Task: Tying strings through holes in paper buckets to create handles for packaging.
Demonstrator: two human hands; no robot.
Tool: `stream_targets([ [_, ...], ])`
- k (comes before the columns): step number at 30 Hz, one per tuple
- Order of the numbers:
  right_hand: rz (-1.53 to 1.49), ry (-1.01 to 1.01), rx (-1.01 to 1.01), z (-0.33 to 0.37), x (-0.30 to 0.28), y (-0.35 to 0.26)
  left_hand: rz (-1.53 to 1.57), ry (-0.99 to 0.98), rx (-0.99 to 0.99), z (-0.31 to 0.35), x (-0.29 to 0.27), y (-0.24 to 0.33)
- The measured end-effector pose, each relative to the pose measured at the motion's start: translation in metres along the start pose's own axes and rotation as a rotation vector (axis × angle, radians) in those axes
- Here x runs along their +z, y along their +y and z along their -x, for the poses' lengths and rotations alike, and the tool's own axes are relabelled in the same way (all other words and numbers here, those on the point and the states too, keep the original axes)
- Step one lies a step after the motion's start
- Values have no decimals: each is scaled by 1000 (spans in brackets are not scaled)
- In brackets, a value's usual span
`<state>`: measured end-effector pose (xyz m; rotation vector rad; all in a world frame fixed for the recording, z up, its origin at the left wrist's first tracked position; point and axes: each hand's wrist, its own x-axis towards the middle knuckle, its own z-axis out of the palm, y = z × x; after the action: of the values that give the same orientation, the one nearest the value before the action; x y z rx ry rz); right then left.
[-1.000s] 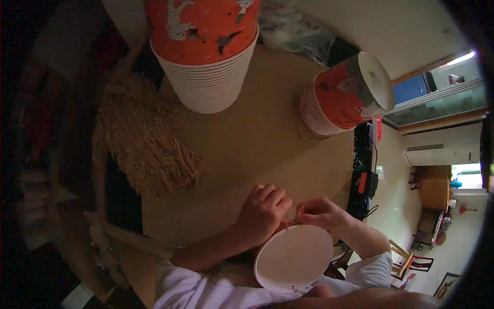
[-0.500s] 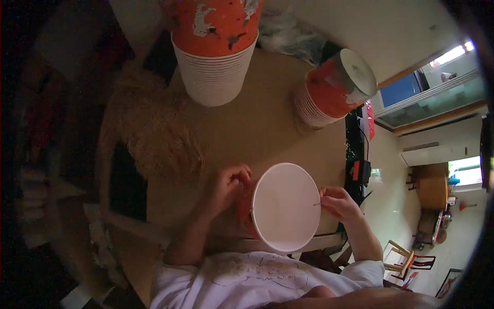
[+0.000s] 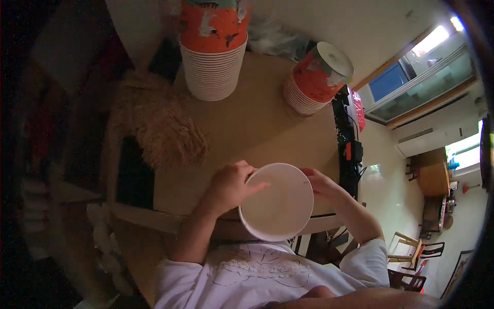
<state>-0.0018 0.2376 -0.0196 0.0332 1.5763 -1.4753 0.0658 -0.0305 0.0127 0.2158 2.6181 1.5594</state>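
A white-lined paper bucket (image 3: 280,211) sits in front of me near the table's front edge, its open mouth turned up toward me. My left hand (image 3: 232,186) grips its left rim, thumb over the inside and fingers behind the outer wall. On the far right side, my right hand (image 3: 323,184) is closed at the rim, with its fingertips partly hidden behind the bucket. A small dark thin piece, perhaps a wire end, shows at the rim beside that hand. The inside of the bucket appears bare.
At the back left rises a tall stack of orange-and-white paper buckets (image 3: 213,74); a shorter upside-down stack (image 3: 311,87) is at the back right. A brown shaggy bundle (image 3: 167,131) covers the table's left side. Black-and-orange device (image 3: 354,151) and cables line the right edge.
The bucket has turned and shifted slightly left, its mouth facing up more. My left thumb has come over the rim, and my right hand has moved farther up its right side.
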Motion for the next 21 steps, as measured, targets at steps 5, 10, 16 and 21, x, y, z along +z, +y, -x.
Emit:
stream_targets([
  [5,72,-134,-59,2,9,-13,-270,156,78,9,16,4],
  [10,407,-55,-28,14,-4,-22,-219,153,277,16,9,29],
  [16,520,177,-439,75,35,-86,-342,359,709,35,19,37],
  [21,1084,113,-687,96,56,-104,-284,406,740,41,30,35],
])
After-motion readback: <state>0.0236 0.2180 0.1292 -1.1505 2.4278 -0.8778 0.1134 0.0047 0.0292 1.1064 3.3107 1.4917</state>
